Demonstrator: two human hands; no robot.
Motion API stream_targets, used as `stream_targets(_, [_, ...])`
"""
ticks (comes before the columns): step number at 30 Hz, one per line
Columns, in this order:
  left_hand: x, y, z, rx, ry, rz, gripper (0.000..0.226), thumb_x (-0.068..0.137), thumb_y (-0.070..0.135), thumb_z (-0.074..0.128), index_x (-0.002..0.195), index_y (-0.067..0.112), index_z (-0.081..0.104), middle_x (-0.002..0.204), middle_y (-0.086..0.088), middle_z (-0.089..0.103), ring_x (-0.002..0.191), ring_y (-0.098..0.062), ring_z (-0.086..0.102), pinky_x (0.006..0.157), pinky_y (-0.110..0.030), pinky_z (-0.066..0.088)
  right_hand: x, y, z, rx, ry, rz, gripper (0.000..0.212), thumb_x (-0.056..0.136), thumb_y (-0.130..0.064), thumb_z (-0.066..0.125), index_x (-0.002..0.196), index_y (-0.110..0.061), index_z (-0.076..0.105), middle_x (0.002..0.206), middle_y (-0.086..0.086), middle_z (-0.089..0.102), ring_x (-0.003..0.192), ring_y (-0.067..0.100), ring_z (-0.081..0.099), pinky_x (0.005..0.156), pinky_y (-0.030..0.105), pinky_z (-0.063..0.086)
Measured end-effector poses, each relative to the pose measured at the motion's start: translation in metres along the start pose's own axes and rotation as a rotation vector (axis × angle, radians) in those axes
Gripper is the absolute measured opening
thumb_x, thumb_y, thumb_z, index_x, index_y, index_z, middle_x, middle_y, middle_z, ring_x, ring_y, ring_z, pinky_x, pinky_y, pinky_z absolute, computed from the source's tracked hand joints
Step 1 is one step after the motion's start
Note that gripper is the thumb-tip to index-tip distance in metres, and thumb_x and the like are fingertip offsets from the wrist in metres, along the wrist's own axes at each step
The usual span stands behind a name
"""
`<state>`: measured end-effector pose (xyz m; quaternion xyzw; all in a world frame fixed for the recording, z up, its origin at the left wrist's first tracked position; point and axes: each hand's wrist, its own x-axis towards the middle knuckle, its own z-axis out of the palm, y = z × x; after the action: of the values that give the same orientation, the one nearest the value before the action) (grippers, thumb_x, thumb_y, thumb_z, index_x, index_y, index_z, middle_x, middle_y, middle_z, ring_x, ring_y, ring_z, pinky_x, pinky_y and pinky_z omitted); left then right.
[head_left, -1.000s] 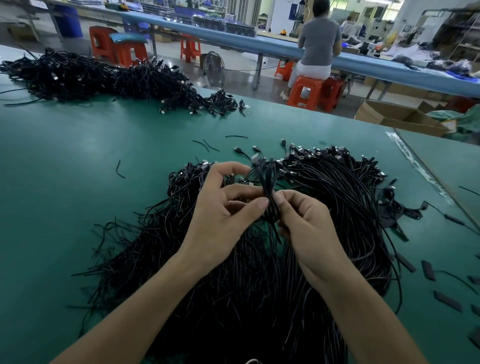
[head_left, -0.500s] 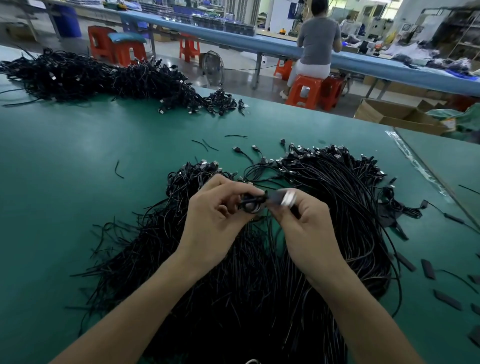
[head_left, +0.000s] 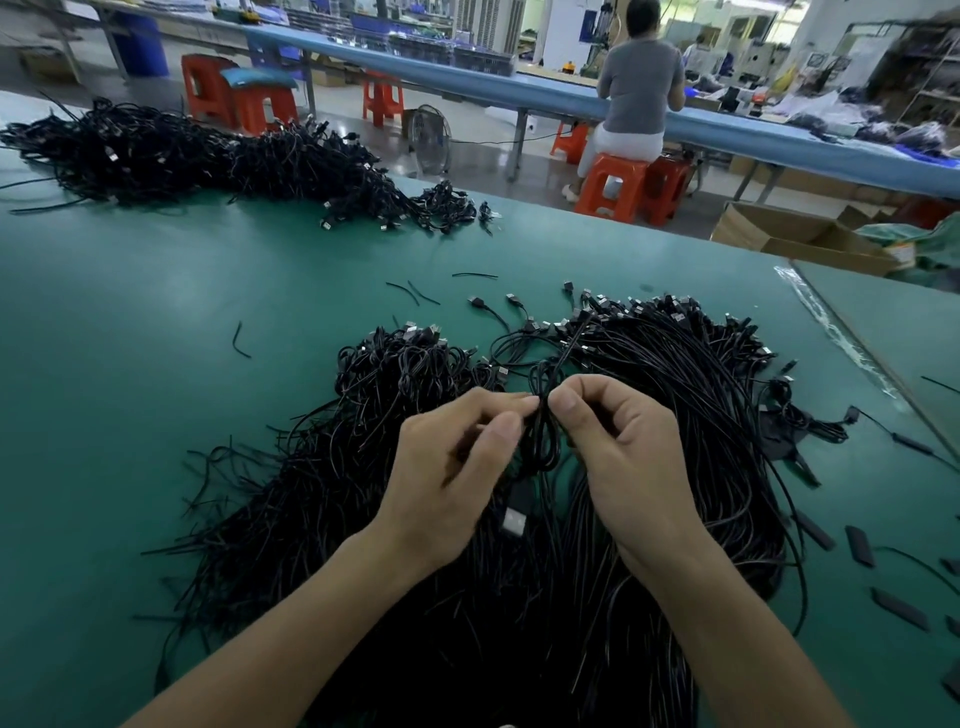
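Observation:
A coiled black cable (head_left: 543, 434) hangs between my hands above a big heap of loose black cables (head_left: 675, 415) on the green table (head_left: 156, 322). My left hand (head_left: 452, 467) pinches the coil from the left with thumb and fingers. My right hand (head_left: 618, 447) pinches it from the right at the top. The cable's plug (head_left: 517, 512), black with a silver tip, dangles below the coil between my wrists.
A second heap of bundled black cables (head_left: 208, 156) lies at the far left of the table. Cut cable bits (head_left: 415, 293) and small black sleeves (head_left: 860, 545) lie scattered at the right. A person (head_left: 641, 88) sits on an orange stool beyond the table. A cardboard box (head_left: 795, 236) stands at the far right.
The coil, held sideways half a second ago with the plug at my right fingers, now hangs upright. The plug has dropped below it. Both hands moved slightly toward me.

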<state>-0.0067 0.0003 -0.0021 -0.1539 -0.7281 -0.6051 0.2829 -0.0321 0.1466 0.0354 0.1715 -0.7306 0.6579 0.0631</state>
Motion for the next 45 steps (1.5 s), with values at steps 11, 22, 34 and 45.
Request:
stream_targets(11, [0.012, 0.005, -0.007, -0.277, -0.145, -0.47, 0.024, 0.077, 0.032, 0.074, 0.093, 0.016, 0.067, 0.07, -0.009, 0.073, 0.055, -0.018, 0.068, 0.05, -0.023, 0.052, -0.006, 0.0, -0.003, -0.154, -0.07, -0.11, 0.014, 0.094, -0.021, 0.061, 0.082, -0.017, 0.067, 0.075, -0.008, 0.069, 0.06, 0.025, 0.057, 0.053, 0.033, 0.047])
stream_targets(22, [0.018, 0.017, -0.005, -0.61, -0.015, -0.563, 0.022, 0.096, 0.029, 0.055, 0.092, 0.016, 0.073, 0.097, -0.012, 0.069, 0.081, -0.021, 0.066, 0.065, -0.031, 0.057, -0.008, 0.007, -0.003, -0.423, -0.05, -0.217, 0.022, 0.092, -0.005, 0.065, 0.085, -0.026, 0.062, 0.084, -0.016, 0.06, 0.08, 0.004, 0.056, 0.07, 0.01, 0.041])
stream_targets(34, [0.015, 0.007, -0.006, -0.429, 0.058, -0.35, 0.068, 0.059, -0.009, 0.081, 0.113, 0.022, 0.054, 0.086, 0.004, 0.07, 0.079, -0.012, 0.069, 0.075, -0.022, 0.055, -0.004, 0.01, -0.004, -0.31, -0.127, -0.003, 0.015, 0.096, -0.016, 0.062, 0.084, -0.024, 0.067, 0.073, -0.016, 0.065, 0.07, 0.001, 0.058, 0.066, 0.014, 0.044])
stream_targets(45, [0.006, 0.005, -0.009, 0.126, -0.073, 0.169, 0.033, 0.075, -0.007, 0.079, 0.1, 0.014, 0.072, 0.097, 0.004, 0.075, 0.093, -0.01, 0.07, 0.083, -0.04, 0.057, -0.009, 0.008, 0.0, 0.19, -0.196, 0.261, 0.028, 0.091, -0.024, 0.058, 0.066, -0.024, 0.07, 0.056, -0.013, 0.053, 0.052, -0.001, 0.042, 0.05, 0.012, 0.035])
